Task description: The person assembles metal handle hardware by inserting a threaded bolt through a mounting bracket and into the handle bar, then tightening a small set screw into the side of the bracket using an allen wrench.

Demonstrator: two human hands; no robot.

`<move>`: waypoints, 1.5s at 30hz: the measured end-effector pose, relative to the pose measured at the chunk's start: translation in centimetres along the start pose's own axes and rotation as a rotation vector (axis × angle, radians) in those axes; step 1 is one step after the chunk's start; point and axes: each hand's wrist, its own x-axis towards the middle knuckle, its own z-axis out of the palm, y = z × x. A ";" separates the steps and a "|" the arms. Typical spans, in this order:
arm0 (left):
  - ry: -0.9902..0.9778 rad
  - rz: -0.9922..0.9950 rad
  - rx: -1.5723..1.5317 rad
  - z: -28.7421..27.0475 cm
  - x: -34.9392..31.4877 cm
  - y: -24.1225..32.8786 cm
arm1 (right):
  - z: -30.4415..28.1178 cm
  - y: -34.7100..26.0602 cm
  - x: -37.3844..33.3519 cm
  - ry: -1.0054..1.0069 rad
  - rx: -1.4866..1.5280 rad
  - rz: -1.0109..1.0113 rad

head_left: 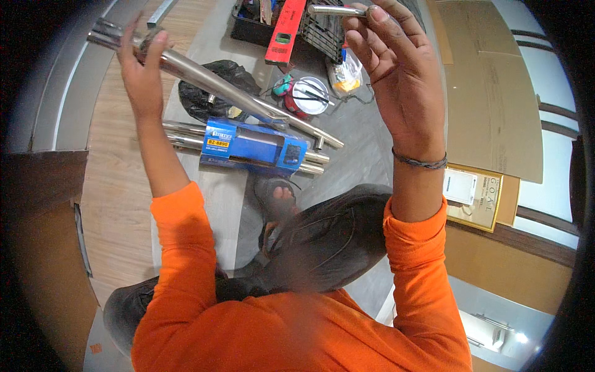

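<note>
My left hand [144, 77] is closed round a shiny metal tube [207, 80], near its upper left end. The tube slants down to the right, above the floor items. High on the right, my right hand [396, 74] pinches a short silvery metal rod [336, 10] between thumb and fingers. The rod points left, and its right end is hidden in the grip. Below the held tube lies a blue cardboard package [251, 147] with several metal tubes [183, 133] sticking out of it. Another thin tube with a short side post [319, 141] lies just above the package.
A black toolbox [251, 26] stands at the top, with a red spirit level [285, 34] across it. Near it are a crumpled black plastic bag [220, 84], a white round container [310, 96] and a clear bag [345, 73]. A framed sign [474, 197] is at right.
</note>
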 end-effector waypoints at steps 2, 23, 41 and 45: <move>0.087 -0.017 -0.049 0.6 0.4 -1.4 | -1.1 0.2 0.2 0.024 -0.048 -0.053; 0.029 -0.675 0.188 -3.5 1.1 -23.2 | -11.5 3.7 2.9 -0.169 -0.484 0.164; -0.062 -0.725 -0.037 -2.5 -4.4 -17.9 | -26.7 31.7 -4.3 -0.139 -1.891 0.361; -0.089 -0.639 0.208 -0.8 -5.8 -14.2 | -27.1 33.3 -4.5 -0.061 -1.919 0.325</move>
